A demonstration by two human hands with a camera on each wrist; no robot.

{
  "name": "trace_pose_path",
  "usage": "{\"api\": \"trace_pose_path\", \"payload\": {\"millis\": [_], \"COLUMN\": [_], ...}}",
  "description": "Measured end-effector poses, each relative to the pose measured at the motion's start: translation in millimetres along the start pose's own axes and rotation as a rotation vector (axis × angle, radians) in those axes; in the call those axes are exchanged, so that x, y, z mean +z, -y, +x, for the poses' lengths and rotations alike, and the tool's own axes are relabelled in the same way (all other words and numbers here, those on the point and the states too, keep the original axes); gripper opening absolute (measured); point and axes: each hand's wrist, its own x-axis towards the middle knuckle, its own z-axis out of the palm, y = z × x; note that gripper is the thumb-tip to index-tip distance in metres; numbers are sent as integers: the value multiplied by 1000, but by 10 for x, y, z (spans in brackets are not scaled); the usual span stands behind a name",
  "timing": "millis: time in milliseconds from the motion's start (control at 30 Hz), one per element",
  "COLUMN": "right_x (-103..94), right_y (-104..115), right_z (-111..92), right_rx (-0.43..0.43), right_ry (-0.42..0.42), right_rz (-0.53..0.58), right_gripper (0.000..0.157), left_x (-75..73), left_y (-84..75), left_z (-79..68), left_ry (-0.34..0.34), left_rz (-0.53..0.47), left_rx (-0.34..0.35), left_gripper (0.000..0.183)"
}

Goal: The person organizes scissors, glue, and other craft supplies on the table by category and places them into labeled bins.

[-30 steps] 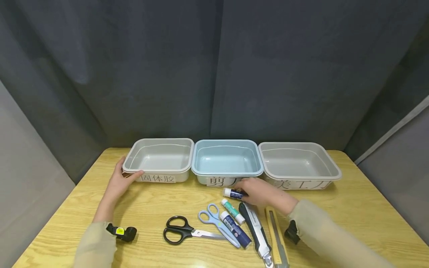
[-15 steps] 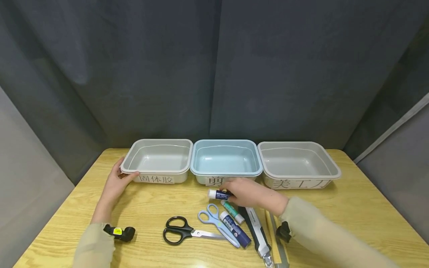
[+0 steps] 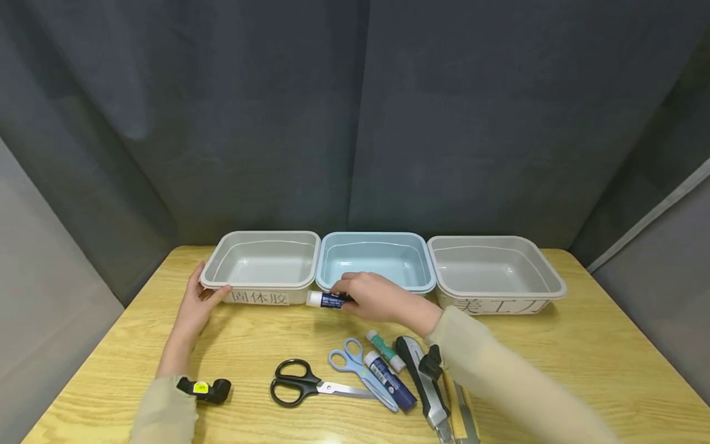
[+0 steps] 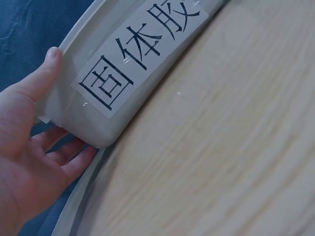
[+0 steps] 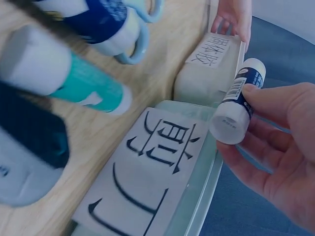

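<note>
My right hand [image 3: 374, 297] pinches a dark blue glue stick with a white cap [image 3: 324, 300] between thumb and fingers. In the head view it is in front of the light blue bin [image 3: 377, 289], near the gap to the left grey bin [image 3: 259, 286]. The right wrist view shows the glue stick [image 5: 243, 91] tilted, above the bins' front rims. My left hand [image 3: 194, 306] holds the front left corner of that grey bin, thumb at the front rim and fingers round the side, as the left wrist view shows at the labelled bin wall [image 4: 93, 118].
A second grey bin [image 3: 499, 292] stands at the right. On the wooden table lie black scissors [image 3: 302, 382], light blue scissors [image 3: 363, 375], a green glue stick [image 3: 385, 350], another blue glue stick [image 3: 391, 382], a black-and-grey utility knife [image 3: 424, 382] and a yellow one [image 3: 457, 413]. Dark curtain hangs behind.
My right hand has lifted the blue glue stick and carried it left and away from me, from beside the green glue stick to the bins' fronts. My left hand stays at its corner.
</note>
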Motion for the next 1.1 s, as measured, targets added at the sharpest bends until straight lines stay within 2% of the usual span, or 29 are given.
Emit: {"api": "trace_pose_path", "payload": {"millis": [200, 533, 900, 1100], "right_x": [1, 5, 145, 211], "right_y": [65, 131, 73, 103], "right_z": [189, 520, 894, 1061], "right_rx": [-5, 51, 117, 146], "right_ry": [-26, -67, -107, -98], "right_rz": [-14, -64, -51, -40], "right_gripper": [27, 26, 23, 22], "left_x": [23, 71, 76, 78], "left_y": [6, -9, -20, -11], "left_z": [-9, -11, -12, -4], "left_ry": [-6, -33, -46, -49], "left_rz": [-40, -47, -39, -52], "left_rx": [-24, -25, -32, -38], "left_gripper": [88, 87, 86, 86]}}
